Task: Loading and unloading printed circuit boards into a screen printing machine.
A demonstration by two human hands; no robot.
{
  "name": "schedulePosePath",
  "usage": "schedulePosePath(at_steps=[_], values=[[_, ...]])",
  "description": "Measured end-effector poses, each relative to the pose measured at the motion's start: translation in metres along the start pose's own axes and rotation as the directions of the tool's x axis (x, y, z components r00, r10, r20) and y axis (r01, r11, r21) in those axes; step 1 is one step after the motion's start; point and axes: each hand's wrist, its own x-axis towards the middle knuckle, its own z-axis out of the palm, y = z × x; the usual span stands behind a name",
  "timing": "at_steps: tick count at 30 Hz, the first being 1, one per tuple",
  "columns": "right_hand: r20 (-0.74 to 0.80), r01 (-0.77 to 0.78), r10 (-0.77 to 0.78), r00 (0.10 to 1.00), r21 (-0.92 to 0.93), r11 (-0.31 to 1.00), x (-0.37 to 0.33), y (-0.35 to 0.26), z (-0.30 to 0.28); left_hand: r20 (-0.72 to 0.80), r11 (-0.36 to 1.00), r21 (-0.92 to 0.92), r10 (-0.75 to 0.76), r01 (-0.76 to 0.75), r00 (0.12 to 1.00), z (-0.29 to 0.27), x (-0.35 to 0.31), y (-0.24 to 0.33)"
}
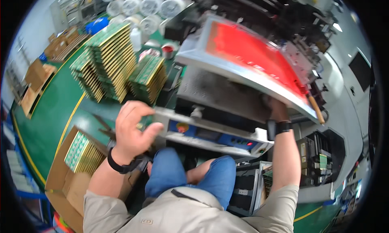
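Note:
My left hand (134, 125) hovers by the left front of a screen printing machine, its thumb and fingers apart with nothing between them. A stack of green circuit boards (149, 73) stands just beyond it. On the machine, a silver screen frame (193, 54) with a red ink-covered mesh (249, 54) tilts above the dark flat printing bed (221, 93). My right hand (277, 110) reaches under the frame's right side, over the bed; its fingers are in shadow and mostly hidden. A wooden-handled tool (317, 110) lies at the frame's right corner.
Taller stacks of circuit boards (109, 58) stand at the left. An open cardboard box (60, 180) at lower left holds more boards. A blue control panel (210, 136) fronts the machine. White tubs (172, 7) are piled behind; a drawer-like rack (251, 184) stands by my right knee.

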Motion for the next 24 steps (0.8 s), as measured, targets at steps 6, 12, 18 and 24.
schedulePosePath(at_steps=[6,12,18,24], values=[[0.321,-0.273,0.194,0.927,0.22,0.937,-0.007,-0.034,0.018,0.071,0.843,-0.21,0.519,-0.495,0.852,-0.043,0.061,0.076],[0.184,-0.175,0.112,0.976,0.369,0.913,-0.009,-0.044,0.004,0.133,0.892,-0.213,0.431,-0.399,0.893,-0.036,0.037,0.071],[0.024,-0.043,0.037,0.999,0.326,0.944,-0.01,-0.056,-0.095,0.145,0.911,-0.215,0.385,-0.351,0.911,-0.022,0.029,0.071],[-0.253,0.156,-0.107,0.962,0.184,0.97,-0.049,-0.073,-0.216,0.138,0.922,-0.241,0.341,-0.303,0.93,-0.004,0.027,0.065]])
